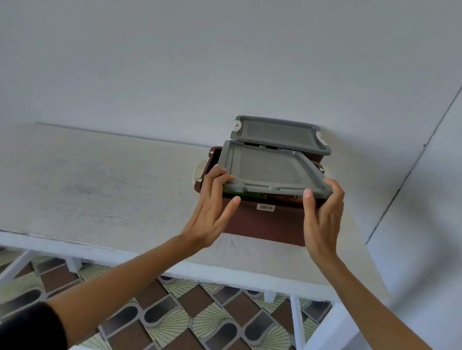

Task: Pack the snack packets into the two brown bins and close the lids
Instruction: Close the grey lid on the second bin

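Tilted grey lid (270,170) on brown bin (267,223), packets (254,194) perhaps showing beneath

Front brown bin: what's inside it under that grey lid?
Through the gap under the tilted grey lid, a strip of green and orange snack packets shows inside the front brown bin. The lid hides the rest.

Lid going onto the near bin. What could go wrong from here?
1. The lid sits tilted, its front edge raised over the packets; pressing down may pinch one or stop the lid seating.
2. The left hand and right hand hold only the front corners, so the back edge could miss the bin rim.
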The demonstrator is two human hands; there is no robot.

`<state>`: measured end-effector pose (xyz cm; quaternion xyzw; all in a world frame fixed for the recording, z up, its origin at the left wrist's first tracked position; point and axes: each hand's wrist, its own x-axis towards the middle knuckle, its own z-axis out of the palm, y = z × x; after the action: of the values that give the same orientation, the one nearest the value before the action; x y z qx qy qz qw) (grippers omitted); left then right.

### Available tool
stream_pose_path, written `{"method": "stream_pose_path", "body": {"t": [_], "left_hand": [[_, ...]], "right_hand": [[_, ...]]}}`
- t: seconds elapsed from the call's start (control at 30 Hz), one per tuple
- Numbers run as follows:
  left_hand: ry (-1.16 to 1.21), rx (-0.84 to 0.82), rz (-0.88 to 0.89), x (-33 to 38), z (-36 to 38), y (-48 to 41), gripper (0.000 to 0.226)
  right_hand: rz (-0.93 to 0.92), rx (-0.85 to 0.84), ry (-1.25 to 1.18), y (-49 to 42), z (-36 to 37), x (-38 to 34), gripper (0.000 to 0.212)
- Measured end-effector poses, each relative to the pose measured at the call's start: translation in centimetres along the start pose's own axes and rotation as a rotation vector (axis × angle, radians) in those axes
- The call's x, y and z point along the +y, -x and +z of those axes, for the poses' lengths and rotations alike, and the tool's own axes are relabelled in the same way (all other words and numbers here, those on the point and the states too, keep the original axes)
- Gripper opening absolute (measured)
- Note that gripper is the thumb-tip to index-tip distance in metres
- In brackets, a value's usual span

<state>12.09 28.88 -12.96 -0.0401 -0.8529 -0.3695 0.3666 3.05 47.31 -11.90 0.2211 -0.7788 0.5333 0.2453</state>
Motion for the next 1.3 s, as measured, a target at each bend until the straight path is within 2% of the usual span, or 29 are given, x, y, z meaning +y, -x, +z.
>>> {"method": "stream_pose_path", "body": {"t": [0.2, 0.3, 0.4, 0.5, 0.67, 0.8, 0.93, 1.13, 1.3], "left_hand": [[0.056, 0.155, -0.035, 3.0, 1.5, -0.4, 0.04], [0.095, 0.128, -0.045, 3.5, 2.1, -0.1, 0.033], [0.117, 0.182, -0.131, 3.1, 2.4, -0.2, 0.04], [0.021, 0.245, -0.169, 2.1, 2.3, -0.5, 0.049], [-0.274, 0.188, -0.182, 0.9, 2.1, 0.0, 0.064], [-0.335, 0.11, -0.234, 0.4, 2.0, 0.9, 0.076], [-0.33, 0.109, -0.26, -0.2, 1.0, 0.8, 0.078], [-0.344, 0.083, -0.235, -1.8, -1.2, 0.5, 0.072], [-0.33, 0.067, -0.312, -3.7, -3.3, 0.0, 0.078]], "right_hand": [[0.031, 0.011, -0.087, -0.5, -1.6, -2.0, 0.074], [0.034, 0.029, -0.092, -0.2, -2.6, -2.3, 0.074], [0.029, -0.002, -0.05, 1.3, -2.5, -1.9, 0.072], [0.041, -0.058, 0.028, 2.9, -1.7, -1.2, 0.075], [0.013, -0.08, 0.186, 3.8, -1.0, 0.6, 0.067], [-0.118, -0.158, 0.301, 1.9, -1.8, 1.7, 0.058], [-0.291, -0.292, 0.364, 0.4, -2.8, 2.4, 0.073], [-0.463, -0.323, 0.483, 2.3, -2.0, 0.7, 0.063], [-0.518, -0.378, 0.439, 4.4, -0.7, -1.4, 0.06]]}}
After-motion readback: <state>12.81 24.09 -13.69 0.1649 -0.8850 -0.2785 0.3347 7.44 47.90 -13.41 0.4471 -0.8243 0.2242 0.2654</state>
